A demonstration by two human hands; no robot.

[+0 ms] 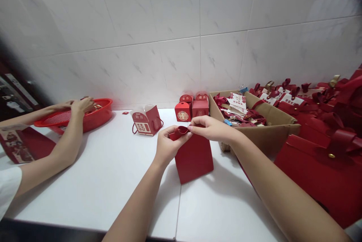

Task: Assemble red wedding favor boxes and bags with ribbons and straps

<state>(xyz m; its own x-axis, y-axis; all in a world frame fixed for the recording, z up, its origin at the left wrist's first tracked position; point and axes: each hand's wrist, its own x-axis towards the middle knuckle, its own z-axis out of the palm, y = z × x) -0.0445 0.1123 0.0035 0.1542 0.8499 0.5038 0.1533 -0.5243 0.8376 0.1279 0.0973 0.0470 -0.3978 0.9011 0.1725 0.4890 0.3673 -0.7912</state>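
Observation:
A plain red gift bag (194, 159) stands on the white table in front of me, its top between my two hands. My left hand (169, 143) pinches a curled red strap (182, 130) at the bag's top from the left. From the right, my right hand (210, 128) has its thumb and index finger closed on the same strap, the fingertips of both hands nearly touching. The bag's opening is partly hidden by my fingers.
A cardboard box (261, 133) of ribbons and cards sits behind right, beside many red bags (319, 166). Small red boxes (183, 112) and a white-and-red box (147, 120) stand behind. At left, another person's hands reach into a red basket (97, 119) near another bag (36, 142).

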